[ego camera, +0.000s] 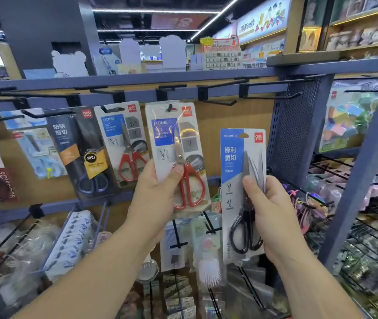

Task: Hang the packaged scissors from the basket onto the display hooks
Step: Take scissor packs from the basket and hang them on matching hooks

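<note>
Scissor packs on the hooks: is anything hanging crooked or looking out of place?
Slightly. The dark pack and the red-handled pack beside it hang slanted and overlapping, though the wide lens may exaggerate it. The third pack, gripped by the left hand, sits straighter on its hook. Nothing looks torn or dropped.

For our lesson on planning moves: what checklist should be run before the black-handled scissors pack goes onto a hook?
1. Right hand grip on black-handled pack: ok, thumb pinches its front.
2. Hang hole uncovered: ok.
3. Empty hook free above it: ok.
4. Hole threaded on that hook: not ok, the pack sits below it.
5. Red-handled pack, held by left hand, on its own hook: ok, hook tip shows through its hole.
</note>
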### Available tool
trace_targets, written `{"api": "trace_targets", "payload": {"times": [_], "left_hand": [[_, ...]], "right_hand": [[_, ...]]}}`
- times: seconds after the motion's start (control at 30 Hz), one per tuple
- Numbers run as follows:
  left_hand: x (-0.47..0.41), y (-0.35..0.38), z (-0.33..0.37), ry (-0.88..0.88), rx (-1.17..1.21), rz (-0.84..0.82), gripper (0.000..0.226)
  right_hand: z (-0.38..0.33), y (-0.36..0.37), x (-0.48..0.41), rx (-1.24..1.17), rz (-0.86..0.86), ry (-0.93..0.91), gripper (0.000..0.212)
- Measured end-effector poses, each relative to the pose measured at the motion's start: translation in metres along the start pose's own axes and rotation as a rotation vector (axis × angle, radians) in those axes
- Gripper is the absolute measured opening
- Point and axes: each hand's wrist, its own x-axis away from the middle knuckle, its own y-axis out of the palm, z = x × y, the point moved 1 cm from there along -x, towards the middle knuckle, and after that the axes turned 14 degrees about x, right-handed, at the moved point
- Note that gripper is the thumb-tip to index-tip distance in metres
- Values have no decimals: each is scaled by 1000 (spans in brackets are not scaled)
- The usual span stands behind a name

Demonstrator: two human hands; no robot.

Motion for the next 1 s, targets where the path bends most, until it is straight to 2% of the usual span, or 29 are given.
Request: {"api": "trace_targets", "payload": {"times": [0.1, 0.4, 0.7, 1.0], "left_hand": [[-13, -4, -5, -18, -4, 16, 23], [-70, -16, -17, -64, -93, 70, 23], [-88, -17, -30, -52, -119, 64, 26], [-101, -24, -38, -51, -204, 173, 20]], "right_hand": [[-4, 1, -7, 22, -6, -25, 11], [-33, 3, -47, 137, 62, -140, 15], [-24, 13, -68, 186, 64, -136, 18], [-15, 44, -125, 271, -45, -70, 18]]}}
